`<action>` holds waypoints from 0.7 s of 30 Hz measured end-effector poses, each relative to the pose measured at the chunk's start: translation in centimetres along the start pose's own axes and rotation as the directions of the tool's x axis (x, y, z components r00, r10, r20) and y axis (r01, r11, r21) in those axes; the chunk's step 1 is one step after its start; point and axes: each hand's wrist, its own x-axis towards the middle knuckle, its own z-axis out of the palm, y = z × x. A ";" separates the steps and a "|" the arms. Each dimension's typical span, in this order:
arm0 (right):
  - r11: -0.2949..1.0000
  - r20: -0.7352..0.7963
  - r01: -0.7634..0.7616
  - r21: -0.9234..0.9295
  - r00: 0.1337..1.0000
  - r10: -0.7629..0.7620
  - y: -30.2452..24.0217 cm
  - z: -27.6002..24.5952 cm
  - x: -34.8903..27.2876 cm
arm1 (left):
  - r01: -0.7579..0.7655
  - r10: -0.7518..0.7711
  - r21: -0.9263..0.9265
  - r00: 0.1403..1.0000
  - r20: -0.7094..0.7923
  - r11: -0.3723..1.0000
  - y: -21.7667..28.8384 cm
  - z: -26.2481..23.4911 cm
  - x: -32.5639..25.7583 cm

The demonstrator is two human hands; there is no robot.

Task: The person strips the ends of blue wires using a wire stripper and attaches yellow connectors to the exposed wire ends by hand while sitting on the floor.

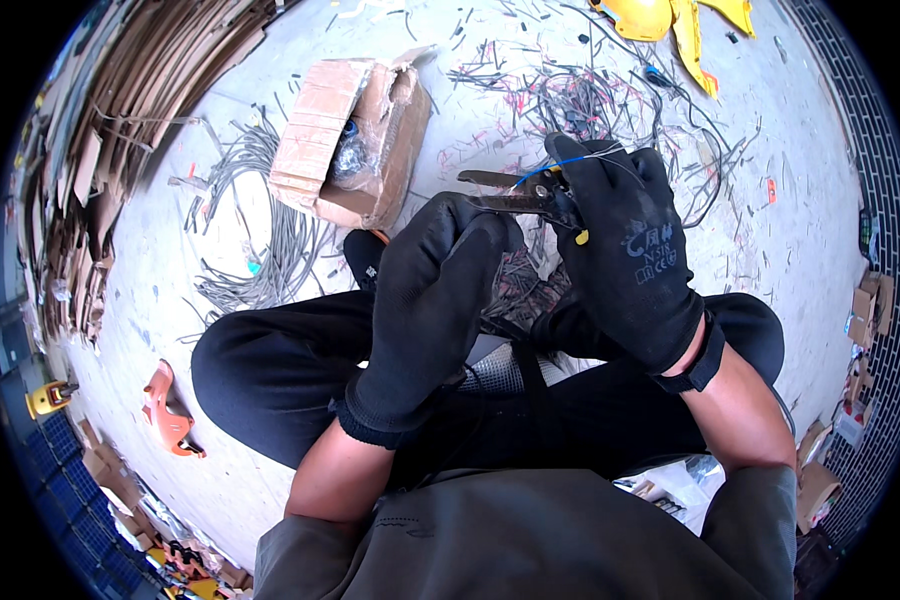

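Note:
Both my hands wear black gloves and are raised above my crossed legs. My right hand (625, 260) is closed round a pair of wire strippers (505, 202), whose two dark, flat arms point left and stand apart. Small yellow parts show on the tool near my palm. A thin blue wire (567, 161) runs from between those arms across to my right fingers. My left hand (435, 290) is closed, its fingertips against the lower arm of the tool. Whatever its fingers pinch is hidden.
An open cardboard box (395, 150) with plastic-wrapped contents stands ahead. Left of it lies coiled grey cable (250, 235); to the right are scattered wire scraps (560, 100). Yellow plastic parts (635, 18) lie at the far right, an orange piece (167, 410) by my left knee. Stacked cardboard (140, 90) lines the left.

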 end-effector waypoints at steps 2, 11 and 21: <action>1.000 -0.027 0.003 -0.001 1.000 -0.003 0.1 0.1 0.0 | 0.058 -0.058 -0.092 0.998 0.001 0.994 0.4 0.2 -0.1; 0.999 -0.032 0.034 -0.014 0.999 -0.034 0.1 0.0 0.2 | 0.068 -0.068 -0.116 0.998 0.010 0.991 0.4 0.3 -0.1; 1.000 -0.008 -0.007 -0.019 1.000 0.007 0.0 -0.3 0.2 | 0.063 -0.060 -0.136 0.998 0.024 0.989 0.6 0.3 -0.1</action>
